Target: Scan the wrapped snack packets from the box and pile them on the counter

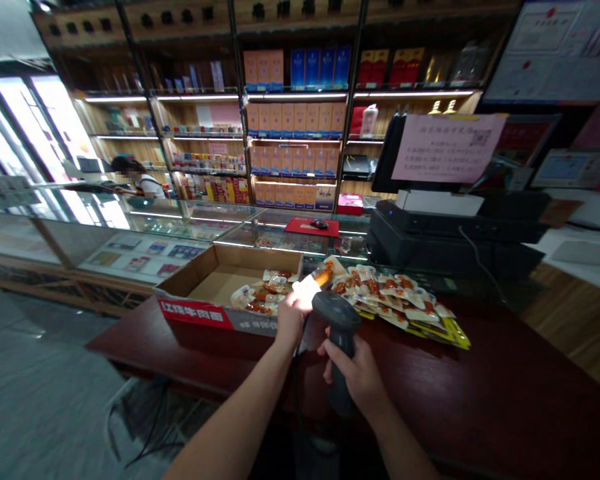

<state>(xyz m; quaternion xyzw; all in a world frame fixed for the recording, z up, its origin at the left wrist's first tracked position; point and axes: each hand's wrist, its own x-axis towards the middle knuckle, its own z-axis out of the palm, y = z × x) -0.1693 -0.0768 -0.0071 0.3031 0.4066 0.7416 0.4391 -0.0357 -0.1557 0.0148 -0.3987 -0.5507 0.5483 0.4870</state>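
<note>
Left to right: an open cardboard box (pixel 215 287) holding a few packets stands on the dark red counter (pixel 480 400). At its right edge, the left hand (pixel 291 319) pinches a snack packet (pixel 316 280), raised above the counter and brightly lit. The right hand (pixel 355 373) is wrapped around the grip of a barcode scanner (pixel 336 320), whose head sits just below the packet. Farther right, a pile of packets (pixel 400 300) lies on the counter before a till (pixel 455 227).
</note>
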